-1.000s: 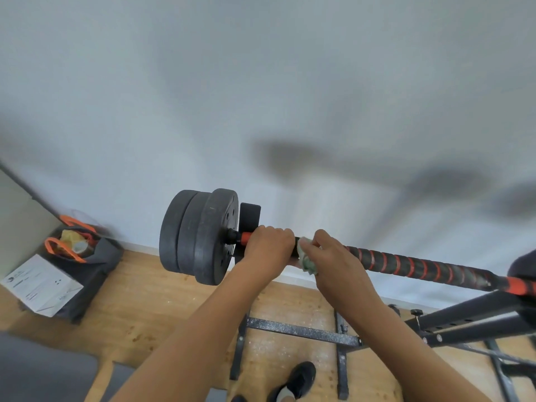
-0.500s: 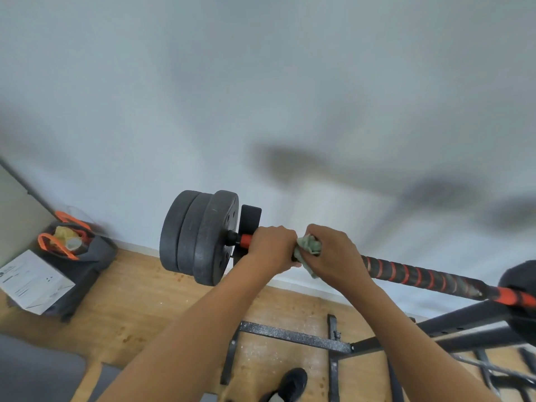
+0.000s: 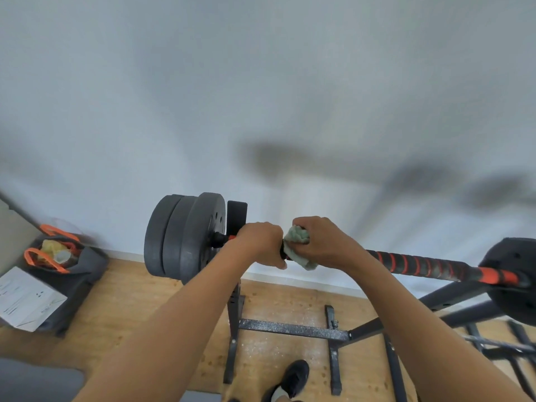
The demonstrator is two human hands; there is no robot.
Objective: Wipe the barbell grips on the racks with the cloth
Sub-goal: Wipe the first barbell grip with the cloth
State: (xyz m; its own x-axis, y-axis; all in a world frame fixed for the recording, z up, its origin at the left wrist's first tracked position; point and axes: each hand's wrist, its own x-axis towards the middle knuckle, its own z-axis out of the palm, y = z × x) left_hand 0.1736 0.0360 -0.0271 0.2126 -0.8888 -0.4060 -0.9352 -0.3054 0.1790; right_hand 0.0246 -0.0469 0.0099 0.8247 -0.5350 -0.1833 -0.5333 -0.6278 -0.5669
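Observation:
A barbell rests across a black rack (image 3: 235, 297). Its grip (image 3: 420, 264) is black with orange spiral stripes and runs down to the right. My left hand (image 3: 259, 242) grips the bar close to the left weight plates (image 3: 185, 237). Right beside it, my right hand (image 3: 322, 242) holds a pale green cloth (image 3: 297, 246) wrapped round the bar. The stretch of bar under both hands is hidden. Another dark plate (image 3: 514, 281) sits at the bar's right end.
The rack's black base bars (image 3: 293, 328) lie on the wooden floor below. A dark bag with orange handles (image 3: 62, 256) and a white box (image 3: 24, 298) stand at the left by the wall. My shoe (image 3: 294, 378) shows at the bottom.
My right hand has turned on the bar, so more of the cloth shows between the two hands. The view has shifted a little to the right; the right plate has come into sight.

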